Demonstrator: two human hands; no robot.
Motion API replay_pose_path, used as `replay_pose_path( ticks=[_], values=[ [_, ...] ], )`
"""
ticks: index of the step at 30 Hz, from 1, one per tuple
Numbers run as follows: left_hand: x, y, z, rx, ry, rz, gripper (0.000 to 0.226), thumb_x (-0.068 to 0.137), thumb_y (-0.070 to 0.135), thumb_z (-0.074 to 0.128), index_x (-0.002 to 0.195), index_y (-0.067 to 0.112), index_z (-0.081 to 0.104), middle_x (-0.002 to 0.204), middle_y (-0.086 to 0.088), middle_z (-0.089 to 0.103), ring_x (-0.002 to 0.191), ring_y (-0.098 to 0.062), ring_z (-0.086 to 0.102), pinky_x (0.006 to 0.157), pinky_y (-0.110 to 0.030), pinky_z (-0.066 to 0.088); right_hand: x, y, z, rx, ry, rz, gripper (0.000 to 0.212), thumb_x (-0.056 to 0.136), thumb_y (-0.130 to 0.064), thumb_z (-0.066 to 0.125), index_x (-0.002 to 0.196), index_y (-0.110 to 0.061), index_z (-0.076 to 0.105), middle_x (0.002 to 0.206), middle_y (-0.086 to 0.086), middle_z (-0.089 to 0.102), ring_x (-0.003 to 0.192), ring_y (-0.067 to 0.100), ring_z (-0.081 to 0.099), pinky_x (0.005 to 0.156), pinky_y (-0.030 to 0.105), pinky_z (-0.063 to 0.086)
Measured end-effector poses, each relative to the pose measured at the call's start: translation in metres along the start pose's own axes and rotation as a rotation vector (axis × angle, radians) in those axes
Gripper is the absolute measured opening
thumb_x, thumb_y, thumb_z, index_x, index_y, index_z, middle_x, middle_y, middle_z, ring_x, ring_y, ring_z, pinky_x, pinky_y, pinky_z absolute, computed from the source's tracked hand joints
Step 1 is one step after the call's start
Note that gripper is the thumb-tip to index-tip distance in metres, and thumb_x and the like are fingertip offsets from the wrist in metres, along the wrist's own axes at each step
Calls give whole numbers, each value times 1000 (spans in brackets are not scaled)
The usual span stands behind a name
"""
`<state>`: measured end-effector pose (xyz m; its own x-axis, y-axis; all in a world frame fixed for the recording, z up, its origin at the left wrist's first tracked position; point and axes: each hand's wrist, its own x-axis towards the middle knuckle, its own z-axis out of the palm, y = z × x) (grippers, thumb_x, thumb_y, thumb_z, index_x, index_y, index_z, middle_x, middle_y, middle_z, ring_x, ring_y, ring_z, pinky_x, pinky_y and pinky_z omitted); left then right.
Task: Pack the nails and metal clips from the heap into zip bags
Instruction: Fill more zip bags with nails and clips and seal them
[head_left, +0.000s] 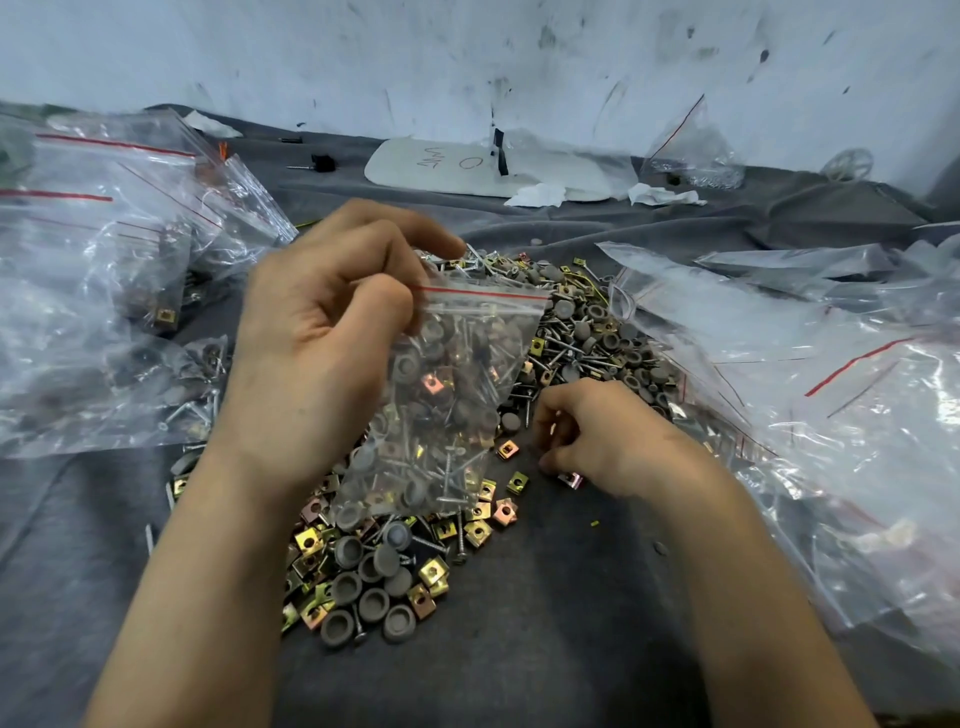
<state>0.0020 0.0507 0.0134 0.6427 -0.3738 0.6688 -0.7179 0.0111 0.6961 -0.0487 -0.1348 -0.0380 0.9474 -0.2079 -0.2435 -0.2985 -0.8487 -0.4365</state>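
Fingers (382, 244) of the left hand (322, 338) are curled tight, pinching the zip bag (447, 395) at its top corner, right by the red zip line. The bag hangs below and to the right of those fingers, above the heap (587, 332). It is already well filled with nails, grey caps and metal clips. The right hand (602, 431) sits low on the grey cloth (545, 623) over the worktop. Its fingers (558, 410) are curled in at the near edge of the heap, and whether they have hold of anything cannot be told. One pinkish clip (571, 479) lies on the cloth just beside the thumb tip. More loose clips (480, 527) lie near, between the two hands. Filled bags (104, 270) lie well left of the left hand, and empty bags (831, 395) are piled to the right of the right hand.
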Motion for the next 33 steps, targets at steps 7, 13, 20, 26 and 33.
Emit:
replay_pose_path(
  ticks=[7, 13, 20, 26, 33],
  values=[
    [1, -1, 0, -7, -16, 0, 15, 71, 18, 39, 58, 17, 47, 96, -3, 66, 86, -26, 59, 69, -44, 42, 0, -10, 5, 48, 64, -91, 21, 83, -9, 70, 91, -28, 69, 83, -5, 62, 79, 12, 57, 72, 22, 44],
    [0, -2, -1, 33, -29, 38, 16, 72, 16, 39, 58, 16, 47, 98, -6, 67, 87, -23, 61, 73, -45, 46, 7, -11, 11, 2, 62, -77, 9, 87, -13, 66, 91, -21, 67, 106, 3, 63, 99, 23, 59, 89, 34, 49],
    [0, 0, 0, 1, -69, 32, 15, 71, 15, 40, 58, 13, 47, 85, 3, 67, 77, -19, 59, 64, -32, 44, -7, -4, -13, 410, 320, -135, 22, 88, -11, 65, 77, -29, 60, 81, -9, 63, 82, 14, 61, 75, 26, 51],
    [-1, 9, 4, -16, -223, 95, 13, 70, 17, 40, 58, 17, 47, 66, -4, 54, 64, -24, 49, 59, -30, 37, -51, -19, -46, 857, 560, -592, 10, 82, -13, 70, 84, -23, 70, 78, -5, 72, 73, 8, 65, 70, 23, 53],
    [-3, 10, 14, 7, -239, 121, 16, 76, 14, 42, 66, 6, 52, 78, -14, 48, 71, -24, 48, 62, -33, 37, -63, -30, -48, 538, 475, -632, 3, 76, -22, 72, 77, -25, 71, 71, -2, 64, 63, 19, 54, 56, 27, 43]
  ],
)
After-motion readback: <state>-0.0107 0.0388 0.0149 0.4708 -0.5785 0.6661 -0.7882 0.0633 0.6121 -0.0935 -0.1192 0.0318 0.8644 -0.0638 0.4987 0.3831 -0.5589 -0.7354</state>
